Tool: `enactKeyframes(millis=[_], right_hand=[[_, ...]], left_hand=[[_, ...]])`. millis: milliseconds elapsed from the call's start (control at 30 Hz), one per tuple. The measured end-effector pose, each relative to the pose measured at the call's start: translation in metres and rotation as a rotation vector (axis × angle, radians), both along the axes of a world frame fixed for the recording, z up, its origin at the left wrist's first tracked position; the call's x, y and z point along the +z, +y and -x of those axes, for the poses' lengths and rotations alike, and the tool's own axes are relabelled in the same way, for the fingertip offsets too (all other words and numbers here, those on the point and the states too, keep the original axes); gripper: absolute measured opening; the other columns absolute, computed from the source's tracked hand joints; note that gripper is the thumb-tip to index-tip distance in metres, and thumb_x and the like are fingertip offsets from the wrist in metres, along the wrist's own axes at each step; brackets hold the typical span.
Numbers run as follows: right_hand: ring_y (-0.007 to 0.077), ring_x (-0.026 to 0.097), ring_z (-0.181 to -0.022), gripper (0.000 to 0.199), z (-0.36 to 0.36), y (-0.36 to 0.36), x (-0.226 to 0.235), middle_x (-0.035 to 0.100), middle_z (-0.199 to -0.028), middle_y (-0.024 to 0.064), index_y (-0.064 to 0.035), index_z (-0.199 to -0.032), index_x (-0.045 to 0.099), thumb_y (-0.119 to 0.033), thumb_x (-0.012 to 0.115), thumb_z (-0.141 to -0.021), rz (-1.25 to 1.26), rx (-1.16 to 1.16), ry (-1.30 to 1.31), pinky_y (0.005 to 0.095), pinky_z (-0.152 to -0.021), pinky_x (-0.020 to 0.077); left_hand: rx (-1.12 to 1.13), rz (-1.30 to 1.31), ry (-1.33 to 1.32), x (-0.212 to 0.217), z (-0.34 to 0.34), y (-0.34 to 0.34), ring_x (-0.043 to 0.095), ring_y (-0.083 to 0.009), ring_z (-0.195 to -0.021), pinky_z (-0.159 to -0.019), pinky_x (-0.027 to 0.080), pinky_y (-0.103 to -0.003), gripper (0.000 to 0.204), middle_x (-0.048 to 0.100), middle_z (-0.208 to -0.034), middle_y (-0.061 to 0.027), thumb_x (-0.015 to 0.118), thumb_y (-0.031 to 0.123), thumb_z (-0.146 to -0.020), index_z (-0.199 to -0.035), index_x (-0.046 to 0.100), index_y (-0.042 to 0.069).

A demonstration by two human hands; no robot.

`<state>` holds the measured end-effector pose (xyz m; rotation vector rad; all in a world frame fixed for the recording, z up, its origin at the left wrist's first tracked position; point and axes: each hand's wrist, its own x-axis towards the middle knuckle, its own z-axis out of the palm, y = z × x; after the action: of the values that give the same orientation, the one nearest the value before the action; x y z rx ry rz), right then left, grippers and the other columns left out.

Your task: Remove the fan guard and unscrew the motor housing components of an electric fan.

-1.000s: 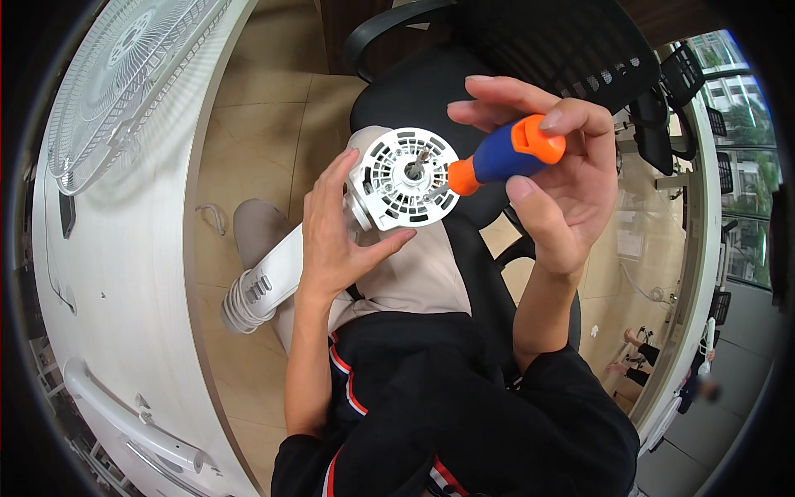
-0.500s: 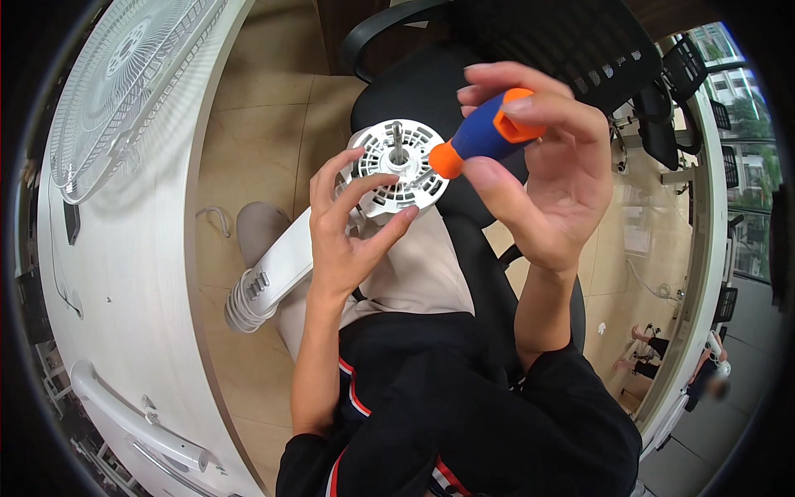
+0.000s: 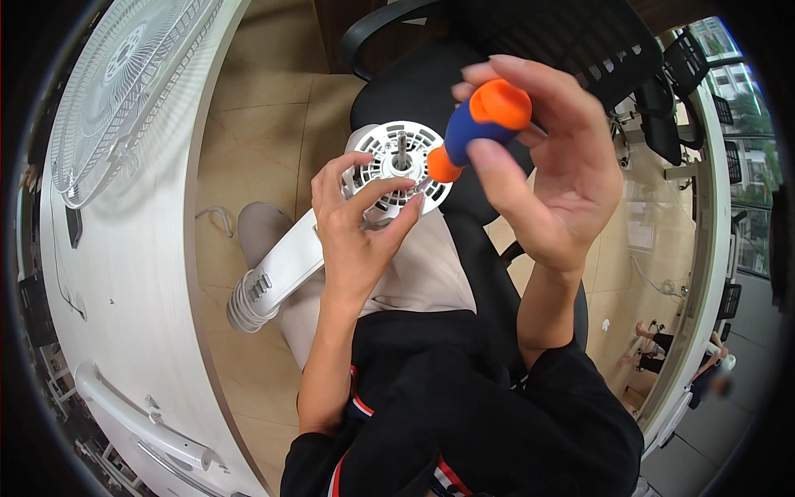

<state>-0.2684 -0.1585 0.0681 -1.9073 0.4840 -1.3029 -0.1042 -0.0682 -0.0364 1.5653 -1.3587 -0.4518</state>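
Note:
A white round fan motor housing (image 3: 384, 166) with slots and an upright metal shaft (image 3: 402, 147) rests above my lap, on the end of a white fan stem (image 3: 286, 263). My left hand (image 3: 351, 236) is closed about its near left side, with thumb and forefinger almost meeting over its face. In my right hand (image 3: 575, 178) is a screwdriver (image 3: 476, 137) with a blue and orange handle, tilted so that its tip reaches down to the housing beside those fingertips. Whether a screw sits under the tip is hidden.
On the white table (image 3: 137, 306) at left lie a round fan grille (image 3: 124, 62) and a curved white part (image 3: 137, 414). A coiled cord (image 3: 246, 305) wraps the stem's lower end. A black chair (image 3: 397, 103) stands ahead. Another person (image 3: 650, 348) is far right.
The screwdriver handle has turned and tipped more upright, with my right hand shifting slightly right. My left thumb and forefinger have moved closer to the tip.

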Motion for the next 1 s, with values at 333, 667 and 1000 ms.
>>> enactKeyframes(millis=[333,667,1000], right_hand=[[0.0287,0.069,-0.115,0.049,0.001,0.006,0.012,0.066,-0.125,0.0207,0.0029,-0.126,0.066,0.004,0.079,-0.078,0.093,-0.145,0.226,0.0359,-0.093,0.0602],[0.0296,0.071,-0.112,0.052,0.007,0.0,0.011,0.066,-0.129,0.0255,0.0029,-0.127,0.062,0.009,0.078,-0.078,0.124,-0.018,0.212,0.0355,-0.091,0.0599],[0.0304,0.069,-0.117,0.056,0.01,-0.001,0.016,0.063,-0.133,0.0238,0.0015,-0.132,0.063,0.007,0.079,-0.078,0.188,-0.141,0.317,0.0371,-0.093,0.0587]], left_hand=[[0.016,-0.005,-0.011,0.003,0.006,0.001,0.053,-0.032,-0.12,-0.102,0.044,-0.043,0.023,0.061,-0.123,-0.0102,0.088,0.015,-0.073,-0.095,0.085,0.015],[0.011,0.023,-0.025,0.002,0.006,0.001,0.053,-0.0327,-0.12,-0.102,0.044,-0.043,0.022,0.061,-0.123,-0.0107,0.088,0.012,-0.073,-0.095,0.085,0.015],[-0.029,-0.018,-0.028,0.003,0.002,0.003,0.053,-0.0326,-0.122,-0.102,0.046,-0.044,0.025,0.062,-0.13,-0.0089,0.088,0.015,-0.075,-0.099,0.084,0.015]])
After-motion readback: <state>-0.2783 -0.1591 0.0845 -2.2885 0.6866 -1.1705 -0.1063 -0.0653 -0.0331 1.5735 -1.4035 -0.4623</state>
